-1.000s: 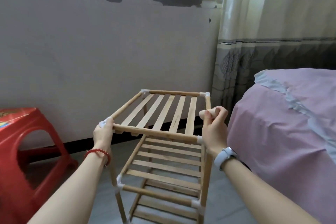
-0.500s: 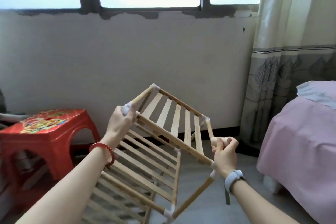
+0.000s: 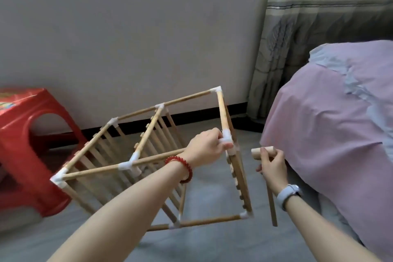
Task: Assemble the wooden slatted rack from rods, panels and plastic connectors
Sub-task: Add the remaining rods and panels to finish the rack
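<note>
Since the earlier frames the rack (image 3: 148, 155) has been tipped from upright onto its side, so that its slatted panels now stand on edge and its long rods run roughly level, with its lower corner near or on the floor (image 3: 212, 244); contact there cannot be confirmed. The left hand (image 3: 207, 148) has shifted to a white plastic connector (image 3: 227, 138) at the near upper corner, fingers curled round the joint and carrying the frame. The right hand (image 3: 273, 166) is closed round a small wooden mallet (image 3: 262, 152) just below its head, the handle hanging down past the wrist, the head just beside the gripped corner but apart from it. All visible corners carry connectors and all three tiers of slats appear fitted, so assembly is judged essentially complete; the step in hand appears to be seating the joints by tapping. The next move would call for the left hand to steady the frame against a firm surface while the mallet strikes squarely on a connector, along the line of the rod, with the fingers kept off the struck face. An oblique blow could crack the plastic or spring an opposite joint. A red plastic stool (image 3: 27, 144) stands to the left, well apart; a bed (image 3: 331, 112) under a pink cover lies close on the right.
</note>
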Demonstrator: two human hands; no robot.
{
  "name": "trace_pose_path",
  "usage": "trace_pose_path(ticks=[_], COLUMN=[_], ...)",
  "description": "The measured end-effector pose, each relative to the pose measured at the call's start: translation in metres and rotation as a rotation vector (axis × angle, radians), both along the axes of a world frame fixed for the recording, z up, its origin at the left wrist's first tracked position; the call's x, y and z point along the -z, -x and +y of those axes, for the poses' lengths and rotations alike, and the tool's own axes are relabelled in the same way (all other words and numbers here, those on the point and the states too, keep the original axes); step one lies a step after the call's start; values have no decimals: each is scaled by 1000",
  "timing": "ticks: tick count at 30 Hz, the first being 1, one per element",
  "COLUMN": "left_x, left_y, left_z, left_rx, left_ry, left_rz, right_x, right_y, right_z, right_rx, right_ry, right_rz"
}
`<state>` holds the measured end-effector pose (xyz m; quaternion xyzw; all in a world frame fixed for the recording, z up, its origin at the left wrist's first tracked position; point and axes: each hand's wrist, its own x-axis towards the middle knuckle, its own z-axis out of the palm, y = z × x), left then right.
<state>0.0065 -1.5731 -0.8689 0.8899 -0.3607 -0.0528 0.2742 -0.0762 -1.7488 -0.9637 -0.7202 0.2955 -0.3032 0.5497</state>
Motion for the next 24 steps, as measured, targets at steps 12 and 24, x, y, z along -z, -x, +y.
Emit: trace_pose_path(ticks=[12,24], left_x=[136,159], left_y=[54,1], left_z=[-109,-30], left_rx=[251,201], left_ry=[-293,-475], left_rz=[-11,-262], right_x=[55,-21], right_y=[82,43], right_z=[-62,-54], right_rx=[-39,-79], right_ry=[160,732], right_rz=[123,79])
